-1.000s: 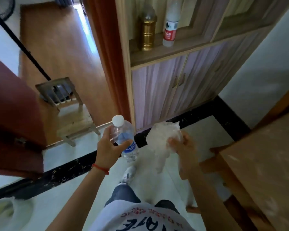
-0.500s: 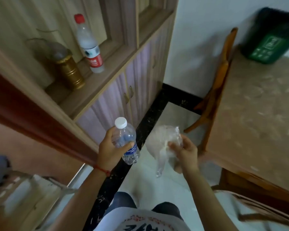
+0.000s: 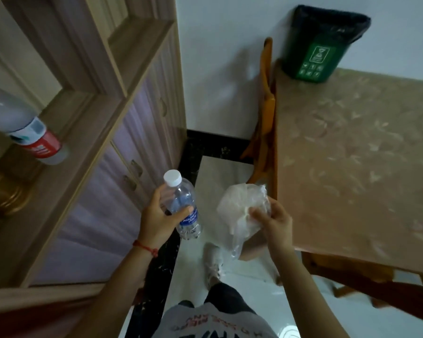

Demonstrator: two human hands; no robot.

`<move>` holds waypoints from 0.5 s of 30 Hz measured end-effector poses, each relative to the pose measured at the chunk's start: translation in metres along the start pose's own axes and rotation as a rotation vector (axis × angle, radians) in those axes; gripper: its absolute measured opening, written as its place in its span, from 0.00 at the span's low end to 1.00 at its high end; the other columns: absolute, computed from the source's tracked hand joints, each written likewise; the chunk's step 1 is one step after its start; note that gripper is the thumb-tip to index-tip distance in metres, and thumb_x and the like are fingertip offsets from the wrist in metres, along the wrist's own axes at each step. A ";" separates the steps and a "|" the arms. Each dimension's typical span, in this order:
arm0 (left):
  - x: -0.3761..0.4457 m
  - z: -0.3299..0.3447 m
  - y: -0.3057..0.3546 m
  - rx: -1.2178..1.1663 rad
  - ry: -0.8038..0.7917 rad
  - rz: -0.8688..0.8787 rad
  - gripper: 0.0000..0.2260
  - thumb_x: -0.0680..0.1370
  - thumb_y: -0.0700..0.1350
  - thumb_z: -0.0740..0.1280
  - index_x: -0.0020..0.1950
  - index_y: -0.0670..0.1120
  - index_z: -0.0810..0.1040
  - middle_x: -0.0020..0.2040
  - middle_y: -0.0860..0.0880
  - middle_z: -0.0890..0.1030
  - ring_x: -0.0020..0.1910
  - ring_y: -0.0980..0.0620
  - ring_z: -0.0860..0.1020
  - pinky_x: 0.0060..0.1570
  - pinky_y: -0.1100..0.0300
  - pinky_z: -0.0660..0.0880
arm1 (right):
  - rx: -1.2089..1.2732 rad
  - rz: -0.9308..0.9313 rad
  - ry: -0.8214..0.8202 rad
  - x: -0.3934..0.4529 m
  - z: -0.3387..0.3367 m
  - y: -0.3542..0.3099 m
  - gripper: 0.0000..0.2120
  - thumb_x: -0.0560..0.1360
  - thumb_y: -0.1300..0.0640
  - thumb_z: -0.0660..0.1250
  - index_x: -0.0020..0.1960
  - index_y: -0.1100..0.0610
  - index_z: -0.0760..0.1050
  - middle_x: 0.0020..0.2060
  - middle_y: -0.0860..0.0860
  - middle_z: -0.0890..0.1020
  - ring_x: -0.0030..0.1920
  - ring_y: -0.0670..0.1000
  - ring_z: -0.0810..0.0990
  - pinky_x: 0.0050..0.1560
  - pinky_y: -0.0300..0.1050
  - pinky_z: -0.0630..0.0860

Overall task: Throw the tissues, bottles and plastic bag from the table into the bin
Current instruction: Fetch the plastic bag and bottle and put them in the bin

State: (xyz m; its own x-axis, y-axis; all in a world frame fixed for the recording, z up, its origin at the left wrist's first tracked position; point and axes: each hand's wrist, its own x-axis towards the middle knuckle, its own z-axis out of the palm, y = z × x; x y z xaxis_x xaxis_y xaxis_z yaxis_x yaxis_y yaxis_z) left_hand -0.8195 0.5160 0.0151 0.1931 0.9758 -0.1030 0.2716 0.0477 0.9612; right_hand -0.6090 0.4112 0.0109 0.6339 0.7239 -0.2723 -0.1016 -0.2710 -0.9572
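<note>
The left hand [image 3: 156,219] has its fingers closed round a clear bottle [image 3: 182,207] with a white cap, held tilted above the floor; the right hand [image 3: 272,222] pinches a crumpled plastic bag [image 3: 239,211], and what is inside the bag is hard to make out; its lower end hangs down, half blurred. The green bin [image 3: 320,52] with a black liner stands at the far corner of the surface [image 3: 352,154], well apart from both hands; a chair [image 3: 264,123] is between wall and surface; a cupboard [image 3: 103,179] at the left is cut off.
</note>
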 end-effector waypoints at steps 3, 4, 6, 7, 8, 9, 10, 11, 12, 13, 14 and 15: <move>0.042 0.015 0.007 0.002 0.002 0.030 0.26 0.65 0.36 0.76 0.60 0.46 0.72 0.48 0.58 0.77 0.50 0.56 0.76 0.49 0.64 0.72 | 0.015 -0.009 0.008 0.042 0.008 -0.011 0.16 0.70 0.66 0.70 0.57 0.60 0.76 0.41 0.55 0.83 0.35 0.46 0.83 0.35 0.34 0.78; 0.056 0.019 0.009 -0.004 -0.004 0.028 0.26 0.65 0.36 0.75 0.60 0.46 0.72 0.49 0.58 0.77 0.51 0.56 0.76 0.50 0.64 0.72 | 0.021 -0.005 0.010 0.056 0.011 -0.015 0.17 0.70 0.66 0.70 0.58 0.60 0.76 0.42 0.55 0.83 0.38 0.49 0.83 0.37 0.38 0.80; 0.083 0.024 0.015 -0.010 -0.017 0.013 0.26 0.64 0.38 0.77 0.59 0.48 0.72 0.49 0.59 0.76 0.51 0.58 0.76 0.49 0.67 0.71 | 0.047 0.003 0.005 0.082 0.016 -0.026 0.17 0.70 0.65 0.70 0.58 0.60 0.76 0.43 0.56 0.83 0.41 0.54 0.84 0.43 0.45 0.81; 0.099 0.028 0.021 -0.007 -0.022 0.015 0.27 0.62 0.41 0.78 0.57 0.52 0.72 0.49 0.60 0.76 0.51 0.61 0.76 0.49 0.69 0.71 | 0.064 0.006 -0.004 0.096 0.018 -0.033 0.16 0.70 0.65 0.70 0.57 0.59 0.76 0.44 0.57 0.83 0.42 0.54 0.84 0.44 0.47 0.81; 0.114 0.032 0.027 -0.003 -0.026 0.020 0.27 0.61 0.43 0.79 0.55 0.54 0.72 0.50 0.61 0.77 0.50 0.63 0.76 0.49 0.70 0.72 | 0.073 0.004 -0.016 0.110 0.020 -0.040 0.16 0.70 0.65 0.70 0.57 0.59 0.77 0.44 0.57 0.83 0.42 0.54 0.84 0.44 0.47 0.81; 0.129 0.036 0.032 -0.008 -0.027 0.024 0.27 0.61 0.44 0.79 0.55 0.55 0.72 0.50 0.60 0.77 0.50 0.64 0.76 0.49 0.70 0.73 | 0.073 -0.004 -0.025 0.123 0.022 -0.047 0.15 0.70 0.65 0.70 0.56 0.59 0.77 0.44 0.57 0.83 0.41 0.53 0.84 0.44 0.47 0.81; 0.144 0.040 0.036 -0.013 -0.025 0.029 0.27 0.62 0.41 0.78 0.56 0.53 0.72 0.50 0.59 0.77 0.49 0.65 0.76 0.49 0.71 0.73 | 0.070 -0.010 -0.028 0.137 0.024 -0.054 0.14 0.70 0.65 0.70 0.55 0.59 0.77 0.44 0.57 0.83 0.41 0.52 0.84 0.42 0.45 0.81; 0.158 0.043 0.040 -0.018 -0.021 0.034 0.26 0.64 0.38 0.77 0.57 0.50 0.72 0.50 0.59 0.77 0.49 0.66 0.76 0.48 0.74 0.73 | 0.071 -0.014 -0.026 0.151 0.027 -0.061 0.14 0.70 0.66 0.70 0.54 0.59 0.77 0.43 0.56 0.83 0.40 0.50 0.84 0.41 0.42 0.81; 0.171 0.046 0.045 -0.016 -0.017 0.039 0.26 0.64 0.37 0.76 0.58 0.48 0.72 0.50 0.59 0.77 0.48 0.67 0.76 0.46 0.76 0.72 | 0.076 -0.012 -0.021 0.163 0.030 -0.067 0.13 0.70 0.66 0.70 0.54 0.58 0.77 0.43 0.54 0.83 0.39 0.49 0.84 0.40 0.40 0.81; 0.184 0.048 0.049 -0.013 -0.015 0.046 0.26 0.64 0.37 0.76 0.59 0.48 0.72 0.50 0.60 0.77 0.48 0.66 0.76 0.44 0.77 0.72 | 0.080 -0.011 -0.018 0.175 0.034 -0.073 0.13 0.70 0.66 0.70 0.53 0.56 0.77 0.43 0.53 0.83 0.40 0.48 0.84 0.39 0.40 0.80; 0.197 0.051 0.053 -0.007 -0.017 0.059 0.26 0.63 0.38 0.77 0.58 0.48 0.72 0.50 0.60 0.77 0.48 0.66 0.76 0.44 0.77 0.72 | 0.084 -0.013 -0.018 0.185 0.038 -0.078 0.13 0.70 0.65 0.70 0.52 0.54 0.77 0.43 0.53 0.83 0.41 0.49 0.84 0.39 0.41 0.80; 0.210 0.053 0.056 -0.001 -0.022 0.072 0.26 0.63 0.38 0.78 0.57 0.49 0.72 0.50 0.60 0.77 0.48 0.68 0.76 0.44 0.77 0.72 | 0.085 -0.016 -0.018 0.196 0.042 -0.082 0.12 0.70 0.64 0.70 0.52 0.54 0.78 0.43 0.53 0.83 0.41 0.50 0.84 0.39 0.43 0.81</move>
State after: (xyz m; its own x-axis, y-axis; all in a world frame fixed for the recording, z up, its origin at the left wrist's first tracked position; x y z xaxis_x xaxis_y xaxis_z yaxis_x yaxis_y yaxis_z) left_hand -0.7139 0.7123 0.0334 0.2326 0.9718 -0.0390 0.2549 -0.0222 0.9667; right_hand -0.5084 0.6017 0.0322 0.6223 0.7390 -0.2581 -0.1567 -0.2054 -0.9661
